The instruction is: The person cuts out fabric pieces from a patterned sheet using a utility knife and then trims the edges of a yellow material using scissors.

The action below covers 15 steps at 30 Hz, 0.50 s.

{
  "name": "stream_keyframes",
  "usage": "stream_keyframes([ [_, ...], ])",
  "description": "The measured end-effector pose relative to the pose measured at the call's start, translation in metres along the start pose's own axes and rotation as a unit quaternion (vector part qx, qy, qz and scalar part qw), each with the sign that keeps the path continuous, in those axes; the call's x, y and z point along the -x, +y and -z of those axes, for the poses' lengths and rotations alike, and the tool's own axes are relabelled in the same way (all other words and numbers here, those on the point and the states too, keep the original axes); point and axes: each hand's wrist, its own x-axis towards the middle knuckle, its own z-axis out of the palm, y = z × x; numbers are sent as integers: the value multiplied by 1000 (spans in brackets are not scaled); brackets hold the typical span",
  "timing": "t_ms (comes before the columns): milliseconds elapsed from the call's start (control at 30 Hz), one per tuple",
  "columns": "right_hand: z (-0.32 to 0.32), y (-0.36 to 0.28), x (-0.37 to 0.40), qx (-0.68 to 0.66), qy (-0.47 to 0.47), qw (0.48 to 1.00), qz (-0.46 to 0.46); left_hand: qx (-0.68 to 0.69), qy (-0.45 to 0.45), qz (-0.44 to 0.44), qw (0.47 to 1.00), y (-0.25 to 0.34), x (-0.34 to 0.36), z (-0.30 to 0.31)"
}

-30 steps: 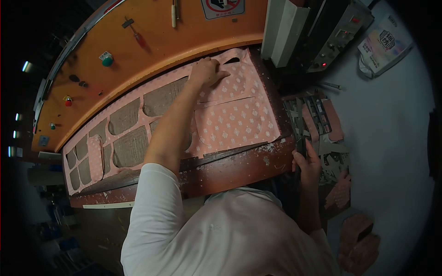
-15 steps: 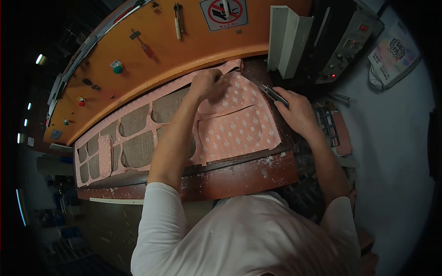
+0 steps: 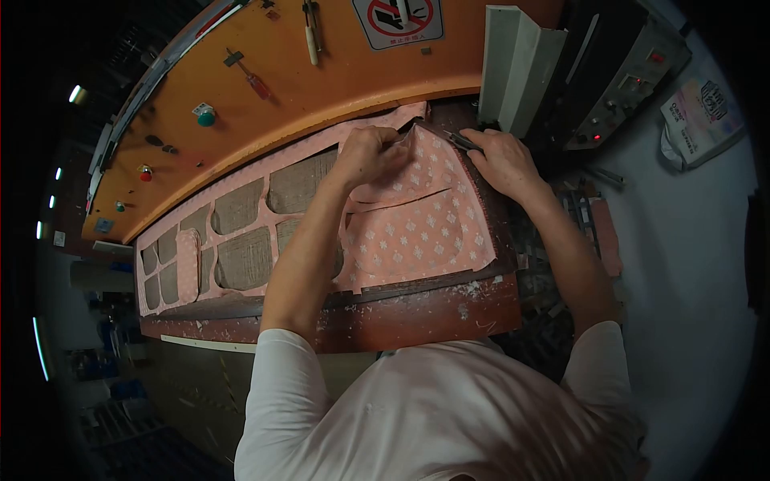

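Observation:
Pink fabric [image 3: 413, 232] with a white motif lies in a layer on the dark worktop, a curved cut line across it. My left hand [image 3: 373, 156] is closed at its far edge, fingers pinching the lifted fabric near the corner. My right hand [image 3: 504, 160] is wrapped round dark-handled scissors [image 3: 457, 139], which point left toward that corner. The blades sit close to the fabric's right edge. Left of my left forearm, the pink sheet continues as a frame of strips round cut-out openings [image 3: 243, 260]. A loose folded pink piece [image 3: 187, 264] rests on those strips.
An orange machine panel [image 3: 180, 156] curves along the back, carrying a green button [image 3: 206, 118], a red button [image 3: 145, 173] and a screwdriver [image 3: 255, 84]. A control box [image 3: 618, 104] stands at the back right. Scraps litter the brown front edge [image 3: 425, 314].
My right hand has moved up and left with the scissors, bringing them nearer the fabric's far corner. My left hand keeps its grip there, and the camera view has shifted slightly.

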Motion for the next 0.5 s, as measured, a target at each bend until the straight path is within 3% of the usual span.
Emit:
stream_keyframes([
  [133,-1,0,4,-15,9,1000,8,16,-31,75,997,3,0,4],
  [333,-3,-6,-1,-5,-1,1000,-7,-150,58,50,986,2,-3,0],
  [500,-4,-7,-6,-47,-23,998,-19,-117,-3,67,991,8,0,1],
])
